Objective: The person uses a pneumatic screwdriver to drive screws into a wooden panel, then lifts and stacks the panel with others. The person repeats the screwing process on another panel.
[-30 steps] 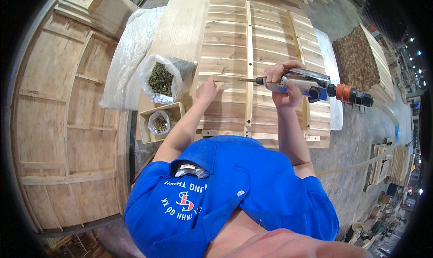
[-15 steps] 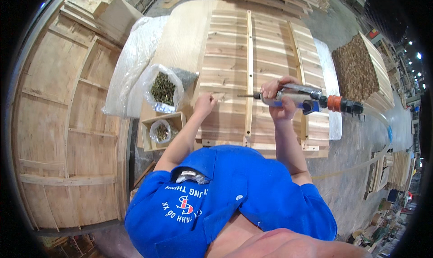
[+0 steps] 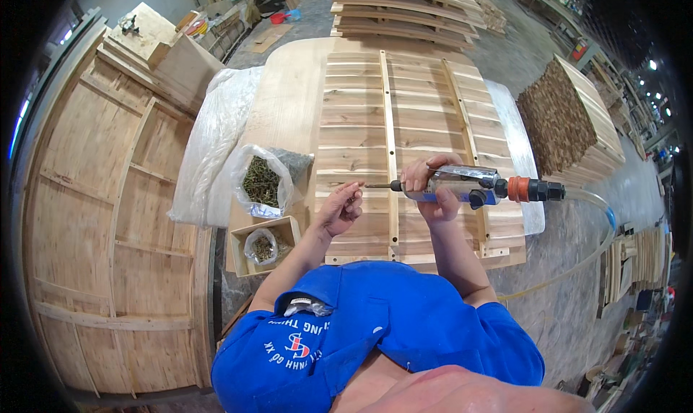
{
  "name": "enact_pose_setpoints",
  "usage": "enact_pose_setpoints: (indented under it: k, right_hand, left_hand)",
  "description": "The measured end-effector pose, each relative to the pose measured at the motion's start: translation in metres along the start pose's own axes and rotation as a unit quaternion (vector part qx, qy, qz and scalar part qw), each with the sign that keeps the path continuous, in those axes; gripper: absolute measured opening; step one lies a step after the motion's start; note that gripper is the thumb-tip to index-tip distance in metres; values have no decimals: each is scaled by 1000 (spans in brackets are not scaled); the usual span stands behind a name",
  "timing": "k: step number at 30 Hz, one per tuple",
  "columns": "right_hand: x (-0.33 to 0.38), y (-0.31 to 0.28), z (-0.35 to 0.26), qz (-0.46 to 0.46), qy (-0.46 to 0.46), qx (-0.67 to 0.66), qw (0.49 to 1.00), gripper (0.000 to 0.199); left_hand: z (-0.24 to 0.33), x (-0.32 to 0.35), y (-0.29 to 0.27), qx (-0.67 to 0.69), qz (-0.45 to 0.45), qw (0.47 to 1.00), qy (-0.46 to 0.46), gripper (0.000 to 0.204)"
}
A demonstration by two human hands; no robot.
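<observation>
My right hand (image 3: 437,190) grips a silver and blue air screwdriver (image 3: 465,184) with an orange collar, held level with its bit pointing left. The fingers of my left hand (image 3: 342,209) are pinched together at the bit's tip, on a small thin screw that is mostly hidden by them. Both hands are above a slatted wooden panel (image 3: 354,138). Two narrow battens with dark holes run across its slats; the left batten (image 3: 390,135) passes beneath the front of the screwdriver.
Left of the panel are a clear bag of screws (image 3: 261,182) and a wooden box (image 3: 291,229) holding a smaller bag. An air hose (image 3: 603,234) trails from the screwdriver. Stacked panels (image 3: 404,12) stand at the far side, with a wood stack (image 3: 556,117) to the right.
My left hand has moved from the slats to the bit's tip, its fingers now pinched there. The screwdriver is still in my right hand. The whole view has shifted, showing more of the far side.
</observation>
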State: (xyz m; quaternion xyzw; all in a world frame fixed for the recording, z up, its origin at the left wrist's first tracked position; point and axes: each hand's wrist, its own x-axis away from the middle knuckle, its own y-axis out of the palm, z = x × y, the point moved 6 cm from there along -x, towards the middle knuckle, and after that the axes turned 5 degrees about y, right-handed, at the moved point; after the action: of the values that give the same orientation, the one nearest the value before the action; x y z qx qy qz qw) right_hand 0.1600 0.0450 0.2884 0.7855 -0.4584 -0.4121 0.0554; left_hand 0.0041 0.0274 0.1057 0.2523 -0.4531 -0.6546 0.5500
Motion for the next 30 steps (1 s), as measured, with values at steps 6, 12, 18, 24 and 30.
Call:
enact_pose_setpoints:
  k: [6,12,18,24,30]
  right_hand:
    - [0,4,-7,-16,-14,2,1000,47]
    - [0,9,-12,-35,-18,13,999,45]
    - [-1,13,-14,-42,-8,2,999,45]
    - [-2,10,-17,-32,-26,-12,999,44]
    - [-2,10,-15,-21,-53,-40,998,42]
  left_hand:
    - [3,5,15,60,-51,997,-10,13]
    - [6,8,27,42,-35,998,0,11]
    - [4,9,27,62,-48,997,2,8]
    - [6,13,31,79,-41,996,-22,6]
    - [3,19,36,102,10,994,-21,13]
